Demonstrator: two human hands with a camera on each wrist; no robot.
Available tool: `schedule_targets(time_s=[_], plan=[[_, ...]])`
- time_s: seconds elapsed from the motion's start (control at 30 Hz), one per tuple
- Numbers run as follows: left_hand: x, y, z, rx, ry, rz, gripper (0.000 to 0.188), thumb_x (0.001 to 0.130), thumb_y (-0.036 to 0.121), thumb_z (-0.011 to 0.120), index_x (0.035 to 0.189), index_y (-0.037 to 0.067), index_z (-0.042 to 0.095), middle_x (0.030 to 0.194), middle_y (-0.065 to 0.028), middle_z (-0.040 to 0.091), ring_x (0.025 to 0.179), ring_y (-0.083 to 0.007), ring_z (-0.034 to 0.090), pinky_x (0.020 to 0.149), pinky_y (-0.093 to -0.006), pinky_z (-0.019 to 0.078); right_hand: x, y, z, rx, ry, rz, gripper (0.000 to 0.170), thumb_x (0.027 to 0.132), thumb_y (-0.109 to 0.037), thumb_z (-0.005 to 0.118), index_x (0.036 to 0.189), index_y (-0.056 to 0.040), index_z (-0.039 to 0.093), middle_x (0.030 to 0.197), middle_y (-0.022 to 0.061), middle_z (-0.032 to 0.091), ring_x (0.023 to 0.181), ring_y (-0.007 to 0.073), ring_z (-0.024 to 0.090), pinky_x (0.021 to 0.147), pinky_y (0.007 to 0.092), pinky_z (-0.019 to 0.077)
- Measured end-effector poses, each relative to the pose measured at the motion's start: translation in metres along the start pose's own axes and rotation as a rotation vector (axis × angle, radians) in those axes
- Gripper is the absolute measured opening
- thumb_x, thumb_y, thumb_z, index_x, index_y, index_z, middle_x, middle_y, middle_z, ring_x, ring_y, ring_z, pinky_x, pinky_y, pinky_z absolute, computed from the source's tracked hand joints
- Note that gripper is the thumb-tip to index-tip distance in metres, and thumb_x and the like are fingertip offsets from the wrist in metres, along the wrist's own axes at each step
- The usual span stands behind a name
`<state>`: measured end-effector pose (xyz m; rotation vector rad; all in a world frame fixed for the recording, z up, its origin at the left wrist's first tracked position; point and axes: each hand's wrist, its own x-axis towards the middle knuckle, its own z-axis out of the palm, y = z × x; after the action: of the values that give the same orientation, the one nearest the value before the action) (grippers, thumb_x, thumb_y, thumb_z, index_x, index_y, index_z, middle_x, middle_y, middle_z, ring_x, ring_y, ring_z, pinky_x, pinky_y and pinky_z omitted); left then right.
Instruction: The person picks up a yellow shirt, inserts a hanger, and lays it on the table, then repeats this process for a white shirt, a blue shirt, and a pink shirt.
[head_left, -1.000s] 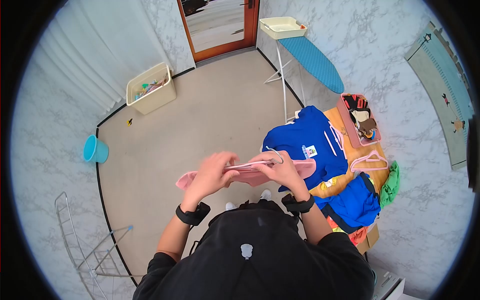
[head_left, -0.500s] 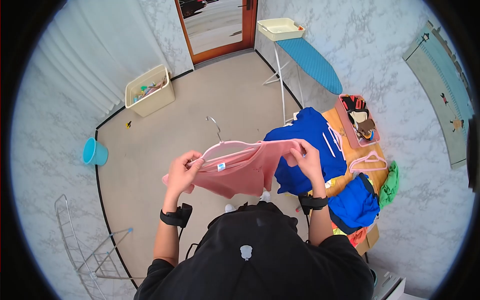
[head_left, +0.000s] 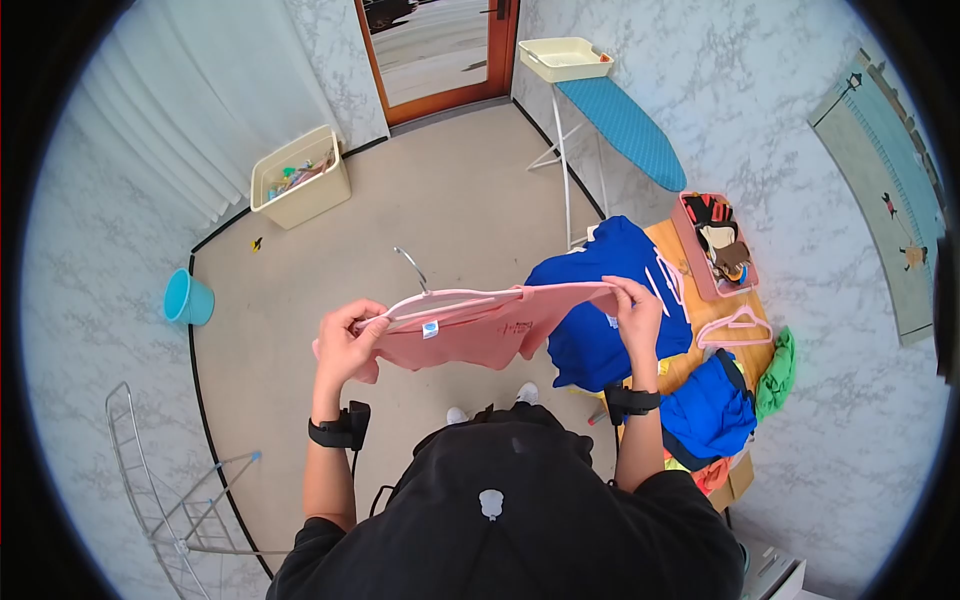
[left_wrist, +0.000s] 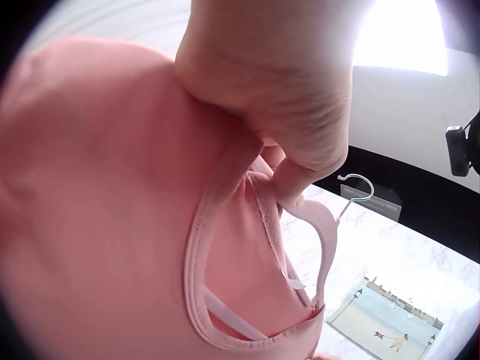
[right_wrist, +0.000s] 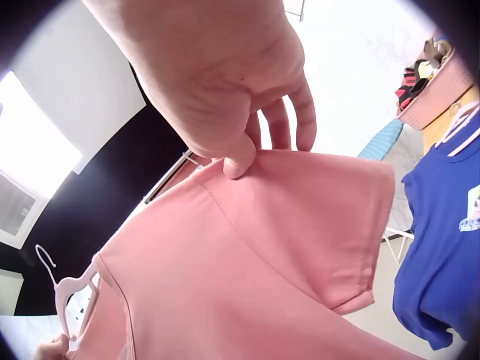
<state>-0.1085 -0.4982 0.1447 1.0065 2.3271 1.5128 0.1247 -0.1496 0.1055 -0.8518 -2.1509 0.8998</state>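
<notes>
A pink T-shirt [head_left: 465,338] is stretched between my two hands in front of my body. A pink hanger [left_wrist: 324,232] shows in its neck opening, its metal hook [head_left: 411,268] pointing up and away. My left hand [head_left: 350,342] pinches the shirt together with the hanger near the collar, on the left side. At the other shoulder, my right hand [head_left: 638,312] pinches the fabric by the sleeve seam, thumb on the near face. The short sleeve [right_wrist: 337,217] droops beyond that pinch. The far end of the hanger is hidden by the shirt.
To the right, a wooden table [head_left: 690,375] bears a blue T-shirt [head_left: 600,345], a spare pink hanger [head_left: 735,327], crumpled clothes and a pink basket [head_left: 692,255]. Behind it stands a blue ironing board [head_left: 625,125]. A drying rack [head_left: 185,545] is at lower left.
My hands have moved apart and the shirt, bunched around the hanger before, is now spread wide. The right hand went from beside the hook to the right shoulder; the left shifted left.
</notes>
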Motion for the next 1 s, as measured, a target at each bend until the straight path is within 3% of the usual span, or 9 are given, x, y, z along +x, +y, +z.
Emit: schedule_targets(time_s=[0.1,0.27,0.37,0.43,0.47,0.57,0.77,0.93,1.0], plan=[[0.003,0.003,-0.003,-0.048,-0.045,-0.015,0.009,0.079,0.006,0.07,0.085,0.003,0.066,0.063,0.0005,0.059,0.059,-0.0075,0.052,0.054,-0.0242,0.0412,0.006,0.0,0.001,-0.082,0.098,-0.113,0.02,0.085,-0.001,0.059,0.096,-0.0093,0.074,0.091,0.0115,0.07,0.091,0.0268,0.066,0.081,0.0324,0.0513],[0.007,0.022,-0.007,-0.056,-0.192,-0.179,0.016,0.073,0.004,0.075,0.085,0.003,0.064,0.066,0.0003,0.059,0.056,-0.0112,0.052,0.053,-0.0254,0.0415,0.004,-0.039,0.005,-0.064,-0.096,-0.386,0.039,0.084,-0.007,0.062,0.123,-0.0056,0.06,0.121,0.0146,0.062,0.119,0.0318,0.054,0.103,0.0393,0.0396],[0.011,0.024,-0.001,0.058,-0.211,-0.101,0.02,0.071,0.005,0.077,0.086,0.005,0.065,0.071,-0.0015,0.059,0.058,-0.0136,0.053,0.054,-0.0268,0.0424,-0.005,-0.071,0.014,0.129,-0.421,-0.346,0.034,0.084,-0.008,0.063,0.118,-0.0058,0.063,0.108,0.0134,0.067,0.099,0.028,0.064,0.083,0.0332,0.0512],[0.015,0.028,0.001,0.11,-0.206,-0.097,0.023,0.069,0.006,0.078,0.089,0.006,0.066,0.076,-0.0038,0.059,0.063,-0.0147,0.054,0.058,-0.0295,0.044,-0.01,-0.08,0.023,0.193,-0.532,-0.261,0.023,0.083,-0.012,0.063,0.105,-0.0042,0.068,0.092,0.0128,0.068,0.085,0.0293,0.065,0.078,0.0353,0.051],[0.016,0.033,0.0,0.112,-0.203,-0.094,0.023,0.069,0.006,0.078,0.089,0.006,0.066,0.076,-0.0038,0.059,0.063,-0.0147,0.054,0.058,-0.0295,0.044,-0.012,-0.077,0.028,0.185,-0.488,-0.323,0.015,0.084,-0.012,0.063,0.096,-0.0038,0.07,0.083,0.0122,0.068,0.072,0.0278,0.065,0.066,0.0327,0.0514],[0.022,0.037,-0.003,0.149,-0.209,-0.139,0.017,0.074,-0.002,0.071,0.089,0.002,0.062,0.077,-0.0037,0.059,0.049,-0.0101,0.055,0.045,-0.0236,0.0405,-0.021,-0.074,0.032,0.163,-0.377,-0.271,0.013,0.084,-0.01,0.063,0.092,-0.0043,0.071,0.081,0.0109,0.068,0.069,0.0264,0.065,0.062,0.032,0.0499],[0.032,-0.01,-0.009,0.204,-0.148,0.09,0.017,0.078,0.003,0.069,0.094,0.0,0.063,0.076,-0.0074,0.06,0.071,-0.0195,0.059,0.064,-0.0315,0.0483,-0.03,-0.065,0.018,0.125,-0.131,-0.314,0.008,0.08,-0.006,0.066,0.085,-0.003,0.071,0.072,0.0097,0.066,0.062,0.0227,0.062,0.057,0.0297,0.0473],[0.028,-0.075,-0.009,0.441,0.034,-0.234,0.025,0.078,0.005,0.067,0.104,0.005,0.066,0.083,-0.0161,0.067,0.076,-0.0285,0.066,0.067,-0.0376,0.0498,-0.04,-0.042,-0.003,0.087,0.028,-0.169,0.008,0.08,-0.006,0.068,0.087,-0.0014,0.071,0.071,0.01,0.065,0.06,0.019,0.061,0.055,0.0283,0.045],[0.021,-0.115,-0.001,0.634,-0.064,-0.277,0.031,0.076,0.01,0.073,0.107,0.009,0.067,0.091,-0.0143,0.069,0.084,-0.0295,0.067,0.072,-0.0404,0.0513,-0.039,-0.036,-0.007,0.112,0.136,-0.168,0.009,0.08,-0.006,0.069,0.087,-0.0006,0.071,0.071,0.0103,0.065,0.059,0.0184,0.06,0.055,0.0283,0.0442]])
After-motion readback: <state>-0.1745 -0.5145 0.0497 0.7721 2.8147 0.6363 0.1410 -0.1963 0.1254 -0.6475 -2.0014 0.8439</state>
